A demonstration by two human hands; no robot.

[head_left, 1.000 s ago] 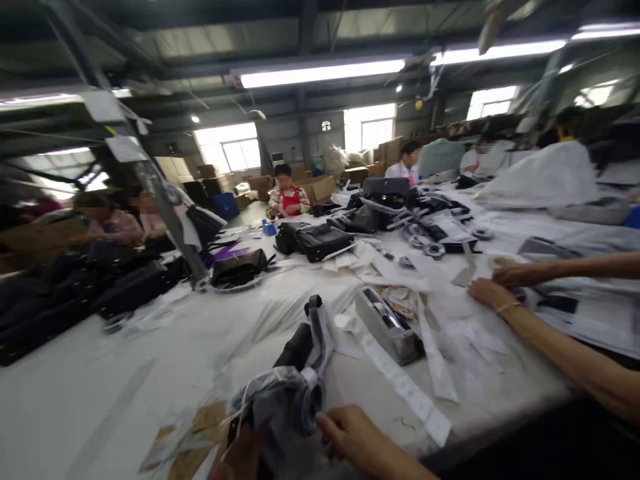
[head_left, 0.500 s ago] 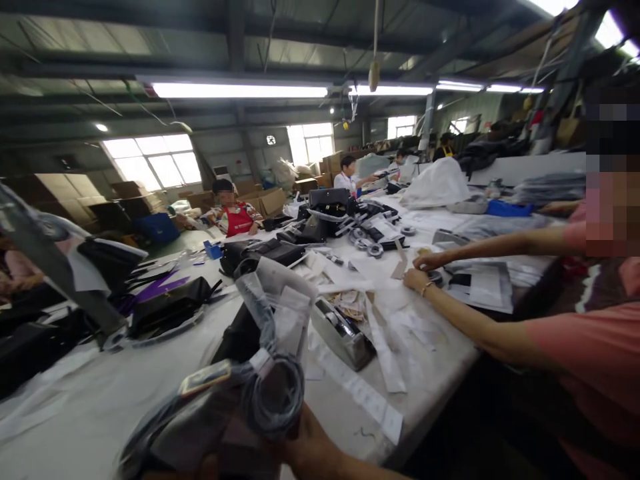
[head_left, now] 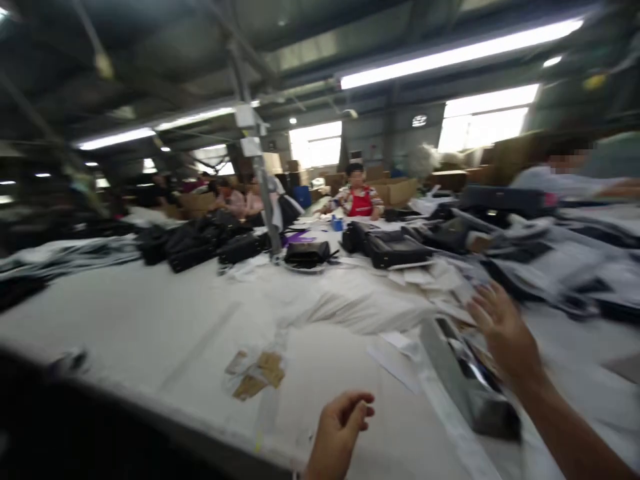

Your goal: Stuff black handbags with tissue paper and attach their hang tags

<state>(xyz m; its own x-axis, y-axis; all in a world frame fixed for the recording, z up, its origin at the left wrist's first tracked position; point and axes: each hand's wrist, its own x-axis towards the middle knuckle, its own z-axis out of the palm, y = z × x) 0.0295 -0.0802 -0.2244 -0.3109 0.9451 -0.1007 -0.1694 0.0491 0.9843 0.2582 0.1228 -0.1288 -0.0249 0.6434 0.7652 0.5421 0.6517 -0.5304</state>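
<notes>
My left hand [head_left: 340,430] hovers low over the near part of the white-covered table [head_left: 350,353]. Its fingers are loosely bent, apart from the thumb, and nothing is in it. Farther right, my right hand [head_left: 503,333] reaches forward with fingers spread and holds nothing. Beside it stands a grey tape dispenser [head_left: 470,380]. Just beyond its fingertips lie loose white papers [head_left: 440,283] and a blurred heap of black bags with clear wrapping [head_left: 540,267]; whether the fingers touch any of this I cannot tell.
Brown paper scraps with tape [head_left: 257,375] lie left of my left hand. Black bags [head_left: 205,243] line the table's far side around a metal post [head_left: 263,193]. A person in a red apron [head_left: 363,200] sits opposite; another person [head_left: 565,173] is at the right.
Both hands have let go of the black bag with the wrapped, coiled strap that they held. My view has swung left, and the co-worker in pink is out of sight.
</notes>
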